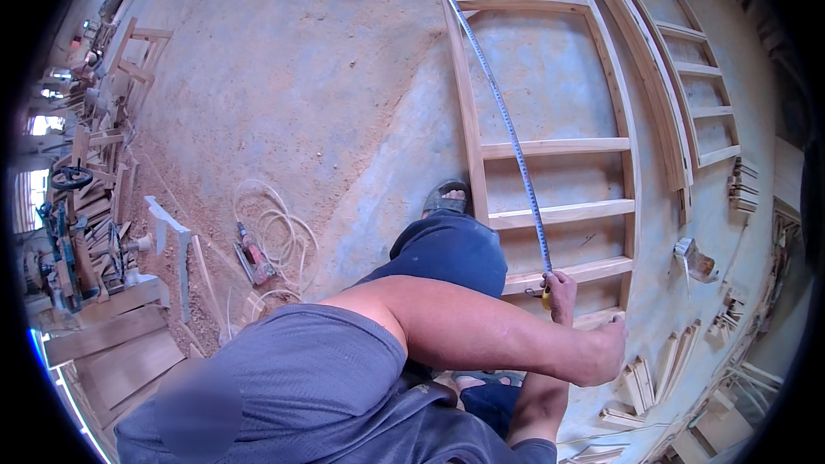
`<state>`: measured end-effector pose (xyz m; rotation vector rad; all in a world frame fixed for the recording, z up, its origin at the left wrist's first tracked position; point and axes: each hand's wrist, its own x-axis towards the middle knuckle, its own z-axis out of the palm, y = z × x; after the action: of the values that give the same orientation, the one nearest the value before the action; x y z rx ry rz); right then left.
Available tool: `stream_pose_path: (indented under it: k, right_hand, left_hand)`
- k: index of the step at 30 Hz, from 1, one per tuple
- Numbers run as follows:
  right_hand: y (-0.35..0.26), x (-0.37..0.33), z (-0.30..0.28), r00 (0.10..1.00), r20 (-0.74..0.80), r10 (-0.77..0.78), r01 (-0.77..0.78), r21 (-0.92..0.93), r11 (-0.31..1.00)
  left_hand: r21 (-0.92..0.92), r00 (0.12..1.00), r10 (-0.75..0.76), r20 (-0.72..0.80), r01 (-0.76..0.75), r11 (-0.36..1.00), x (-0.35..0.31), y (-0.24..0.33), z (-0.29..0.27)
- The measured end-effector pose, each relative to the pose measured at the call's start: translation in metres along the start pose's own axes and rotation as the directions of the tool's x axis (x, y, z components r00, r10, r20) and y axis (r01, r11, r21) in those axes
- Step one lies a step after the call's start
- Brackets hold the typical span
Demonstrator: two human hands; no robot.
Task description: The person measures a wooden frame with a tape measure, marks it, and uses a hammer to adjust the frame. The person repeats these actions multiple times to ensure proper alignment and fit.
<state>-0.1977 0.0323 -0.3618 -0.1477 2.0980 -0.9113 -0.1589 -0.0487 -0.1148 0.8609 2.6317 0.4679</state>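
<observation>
My right hand (561, 294) is closed around a tape measure with a yellow and dark case (546, 298). Its long blade (509, 125) runs slantwise over a ladder-like wooden frame (557, 148), up to the frame's far left corner. Crossing above my right forearm, my left arm reaches to the right. My left hand (606, 351) is closed at the frame's near end, beside the nearest rail (595, 319); whatever its fingers hold is hidden. The frame lies on the floor with several crosspieces between two long rails. One sandalled foot (447, 196) is beside its left rail.
Long boards (644, 60) and another slatted frame (700, 70) lie to the right. Wood offcuts (640, 385) and a clear container (694, 259) are on the near right floor. A red power tool (253, 256) with a coiled pale hose (284, 232) lies left, near piled timber (99, 198).
</observation>
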Motion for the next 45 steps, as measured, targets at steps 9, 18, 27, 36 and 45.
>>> stream_pose_path:
  k: [9, 18, 27, 36, 45]
  right_hand:
    - [-0.009, 0.002, -0.003, 1.0, 0.013, -0.007, 0.008, -0.035, 0.999]
    - [-0.002, 0.002, -0.012, 1.0, 0.016, -0.004, 0.005, -0.041, 0.999]
    - [0.002, 0.004, -0.013, 1.0, 0.017, 0.009, -0.009, 0.007, 1.0]
    - [0.006, 0.006, -0.02, 0.999, 0.029, 0.018, -0.018, 0.002, 1.0]
    - [0.005, 0.025, -0.059, 0.996, -0.048, -0.08, 0.074, -0.11, 0.991]
  left_hand:
    - [-0.006, 0.999, -0.039, -0.021, 0.039, 0.999, 0.009, 0.004, 0.009]
    - [-0.071, 0.993, -0.12, 0.014, 0.121, 0.99, -0.022, 0.002, -0.018]
    - [-0.018, 0.991, -0.116, -0.066, 0.115, 0.993, 0.027, 0.013, 0.023]
    - [-0.047, 0.991, -0.105, -0.082, 0.101, 0.994, 0.02, 0.01, 0.024]
    - [-0.058, 0.987, -0.098, -0.129, 0.091, 0.994, 0.008, 0.01, 0.03]
